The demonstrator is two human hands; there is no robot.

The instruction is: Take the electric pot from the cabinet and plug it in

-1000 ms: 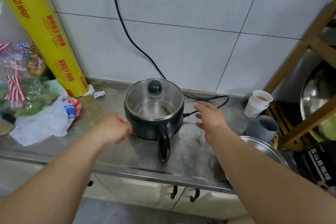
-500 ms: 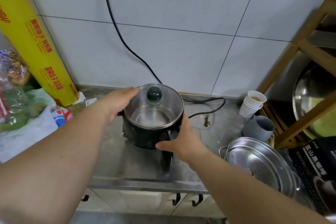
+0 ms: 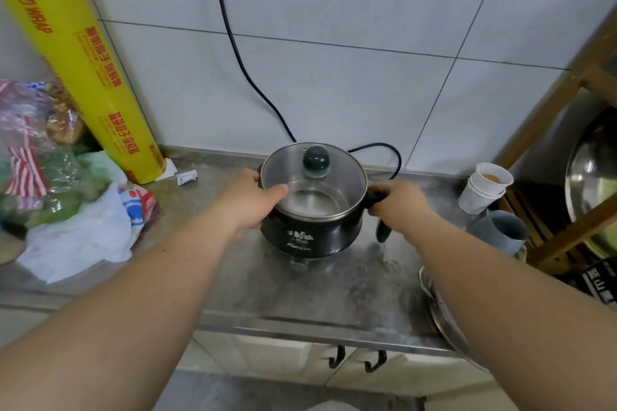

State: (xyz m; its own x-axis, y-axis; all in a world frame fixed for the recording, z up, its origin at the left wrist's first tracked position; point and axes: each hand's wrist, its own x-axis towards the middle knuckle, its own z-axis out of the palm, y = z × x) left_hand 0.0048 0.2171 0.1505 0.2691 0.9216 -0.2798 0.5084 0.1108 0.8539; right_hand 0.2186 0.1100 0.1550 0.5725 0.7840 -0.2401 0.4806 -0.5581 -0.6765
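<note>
The black electric pot (image 3: pixel 310 237) stands on the steel counter (image 3: pixel 253 290), with a glass lid and dark knob (image 3: pixel 315 158) on top. My left hand (image 3: pixel 248 198) grips its left side, thumb lying on the lid's rim. My right hand (image 3: pixel 397 205) is curled round the black handle (image 3: pixel 383 230), which points to the right. The black cord (image 3: pixel 233 47) runs from behind the pot up the tiled wall to an outlet at the top edge, where the plug sits.
A tall yellow roll of cling wrap (image 3: pixel 80 67) leans at the left, with plastic bags (image 3: pixel 66 220) beside it. Stacked paper cups (image 3: pixel 484 187), a grey cup (image 3: pixel 500 230), a steel lid (image 3: pixel 444 314) and a wooden rack (image 3: pixel 574 87) crowd the right. Cabinet doors with hooks (image 3: pixel 357 359) lie below.
The pot has turned: its handle swung from pointing toward me to pointing right. My right hand moved onto the handle and my left hand closed on the pot's left side.
</note>
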